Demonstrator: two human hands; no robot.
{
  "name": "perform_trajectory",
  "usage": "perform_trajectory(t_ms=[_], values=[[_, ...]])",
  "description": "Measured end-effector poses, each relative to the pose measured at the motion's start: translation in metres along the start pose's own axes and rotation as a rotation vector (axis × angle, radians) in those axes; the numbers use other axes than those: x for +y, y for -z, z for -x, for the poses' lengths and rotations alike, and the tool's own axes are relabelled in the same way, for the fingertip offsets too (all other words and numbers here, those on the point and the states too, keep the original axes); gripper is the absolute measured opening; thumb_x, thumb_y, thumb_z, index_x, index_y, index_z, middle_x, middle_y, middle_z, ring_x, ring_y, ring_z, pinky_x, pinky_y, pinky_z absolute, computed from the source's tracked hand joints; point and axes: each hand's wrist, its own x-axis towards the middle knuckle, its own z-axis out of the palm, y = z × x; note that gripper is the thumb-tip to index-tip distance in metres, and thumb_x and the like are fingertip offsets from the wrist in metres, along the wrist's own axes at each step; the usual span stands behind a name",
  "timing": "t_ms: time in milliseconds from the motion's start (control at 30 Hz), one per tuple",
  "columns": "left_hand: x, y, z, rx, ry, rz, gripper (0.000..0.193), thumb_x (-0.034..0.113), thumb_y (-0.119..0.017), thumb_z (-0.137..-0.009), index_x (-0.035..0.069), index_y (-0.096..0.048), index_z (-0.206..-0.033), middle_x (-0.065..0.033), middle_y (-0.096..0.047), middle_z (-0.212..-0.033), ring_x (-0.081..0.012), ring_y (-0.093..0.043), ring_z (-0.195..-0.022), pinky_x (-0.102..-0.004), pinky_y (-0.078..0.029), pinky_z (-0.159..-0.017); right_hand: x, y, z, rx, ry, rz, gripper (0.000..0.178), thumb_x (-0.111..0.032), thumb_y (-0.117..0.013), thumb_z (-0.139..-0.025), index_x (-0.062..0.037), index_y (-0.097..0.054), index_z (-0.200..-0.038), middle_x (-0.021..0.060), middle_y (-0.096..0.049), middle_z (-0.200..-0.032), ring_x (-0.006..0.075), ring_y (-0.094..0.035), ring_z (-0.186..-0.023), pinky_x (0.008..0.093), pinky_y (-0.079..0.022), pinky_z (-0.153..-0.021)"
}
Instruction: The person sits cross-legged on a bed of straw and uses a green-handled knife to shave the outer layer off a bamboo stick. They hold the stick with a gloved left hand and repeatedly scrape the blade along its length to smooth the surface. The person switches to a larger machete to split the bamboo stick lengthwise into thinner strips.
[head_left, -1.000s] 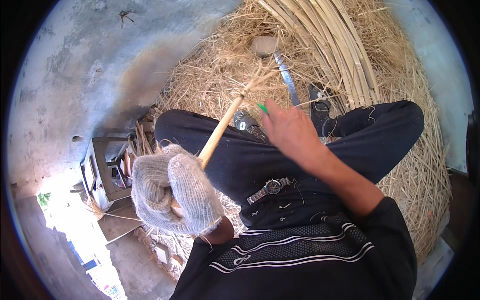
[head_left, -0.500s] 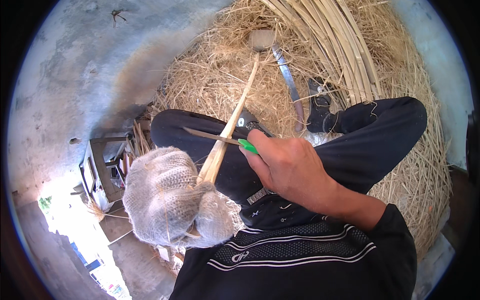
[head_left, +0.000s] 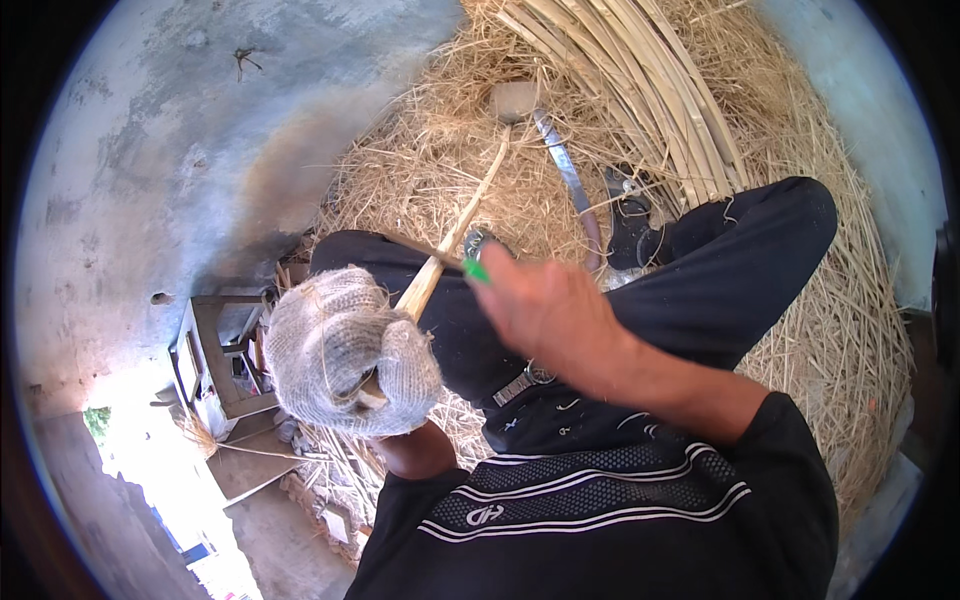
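Note:
My left hand (head_left: 350, 355), in a thick grey knitted glove, is closed round the near end of a pale split bamboo strip (head_left: 468, 212). The strip slants away between my crossed legs, its far tip near a small greyish block (head_left: 515, 101). My bare right hand (head_left: 555, 310), slightly smeared by motion, grips a knife (head_left: 474, 270) by its green handle. The thin blade lies across the strip just beyond the glove; whether its edge bites in is too blurred to tell. A long-bladed machete (head_left: 568, 170) with a brown handle lies on the shavings ahead of me.
A bundle of long bamboo strips (head_left: 655, 90) curves across the far right. Straw-like shavings (head_left: 400, 190) cover the floor around my legs. A rough wall (head_left: 190, 160) rises on the left, with a wooden frame (head_left: 215, 350) below it by a bright opening.
My gloved hand has risen and turned, baring the wrist and the strip's cut end in the fist. My right hand and knife have shifted slightly up and left. The whole view has moved a little.

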Motion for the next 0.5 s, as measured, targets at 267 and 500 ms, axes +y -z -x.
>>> perform_trajectory(t_ms=[267, 500], values=[[-0.004, 0.004, -0.011, 0.037, 0.034, 0.04, 0.02, 0.012, -0.073, -0.078, 0.001, -0.064, -0.093, -0.0097, -0.065, -0.085, -0.023, -0.065, -0.081, -0.0388, -0.057, -0.077, 0.005, 0.0, -0.01, 0.046, -0.042, 0.087, 0.02, -0.024, -0.059, -0.095, -0.0046, -0.055, -0.094, 0.0204, -0.059, -0.057, 0.0434, -0.063, -0.058, 0.0512, -0.052, -0.054], [0.0, -0.014, -0.013, 0.129, 0.01, 0.135, 0.024, 0.013, -0.072, -0.082, -0.001, -0.062, -0.099, -0.0108, -0.065, -0.093, -0.0224, -0.064, -0.086, -0.0376, -0.057, -0.079, 0.081, -0.04, -0.024, 0.09, -0.195, 0.122, 0.031, -0.029, -0.053, -0.099, 0.0001, -0.06, -0.089, 0.0263, -0.064, -0.073, 0.0468, -0.064, -0.071, 0.0554, -0.05, -0.065]])
